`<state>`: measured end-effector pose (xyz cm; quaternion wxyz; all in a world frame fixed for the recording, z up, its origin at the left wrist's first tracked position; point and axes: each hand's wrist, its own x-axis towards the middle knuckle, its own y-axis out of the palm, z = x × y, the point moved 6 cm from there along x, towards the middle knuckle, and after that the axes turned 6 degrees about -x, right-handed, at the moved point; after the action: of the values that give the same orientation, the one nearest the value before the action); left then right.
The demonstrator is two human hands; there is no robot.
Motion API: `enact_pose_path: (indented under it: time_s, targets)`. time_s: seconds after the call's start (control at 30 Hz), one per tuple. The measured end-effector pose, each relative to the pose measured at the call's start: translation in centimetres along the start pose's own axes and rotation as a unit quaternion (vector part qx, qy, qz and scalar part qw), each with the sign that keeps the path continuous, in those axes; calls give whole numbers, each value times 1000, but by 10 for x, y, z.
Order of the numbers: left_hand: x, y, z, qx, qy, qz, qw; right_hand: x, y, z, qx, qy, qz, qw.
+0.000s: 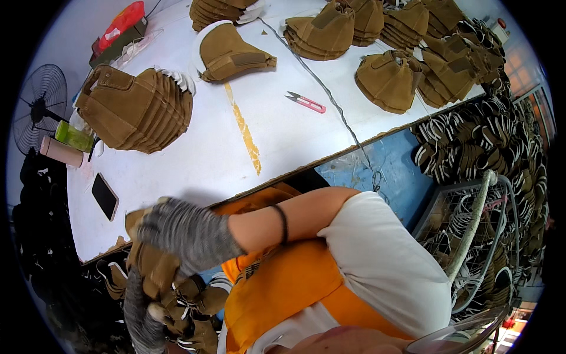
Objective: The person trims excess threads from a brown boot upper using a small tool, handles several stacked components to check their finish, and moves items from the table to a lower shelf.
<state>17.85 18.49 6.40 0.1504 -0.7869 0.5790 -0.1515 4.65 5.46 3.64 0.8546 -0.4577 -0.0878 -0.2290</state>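
Note:
Below the table's near left edge, a brown shoe upper [154, 268] is held between both my hands. My right hand [186, 233], in a grey knitted glove, reaches across and closes its fingers over the upper end. Lower down, my left hand [144, 315], gloved alike with a bare thumb tip, grips the other end. How many layers they hold, I cannot tell. More brown uppers [206, 298] with white edges hang or lie just beneath. On the white table [177, 168] a stack of nested brown uppers [132, 112] stands beyond my hands, and a black phone [105, 197] lies nearby.
Pink-handled thread snips [308, 102] lie mid-table beside a dark cable [318, 74]. One white-edged upper [236, 53] and several stacks [321, 32] stand farther back. Cups [63, 151] and a fan [40, 112] are at left; a wire cart [471, 236] and heaped uppers at right.

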Motion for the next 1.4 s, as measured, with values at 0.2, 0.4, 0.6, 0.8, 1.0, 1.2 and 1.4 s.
enact_pose_path:
  time_s: [0.2,0.4,0.6,0.8,1.0,1.2,1.4]
  targets:
    - [5,29,-96,-82,346,79,931,-81,-108,-48,308,84,-329,889]
    - [55,138,-34,-240,85,243,936,-173,-202,-128,413,139,-593,677]
    - [71,218,10,-37,268,164,949,-218,-239,-158,292,56,-723,624]
    - [57,227,6,191,384,168,888,-224,-282,-134,58,47,-776,627]
    - [73,215,13,72,296,237,923,-235,-272,-114,-180,138,-663,714]
    - [135,200,-16,-379,29,302,874,-184,-219,-57,251,93,-612,744]
    - [239,200,-106,-481,199,186,834,-179,-191,-57,562,59,-497,659]
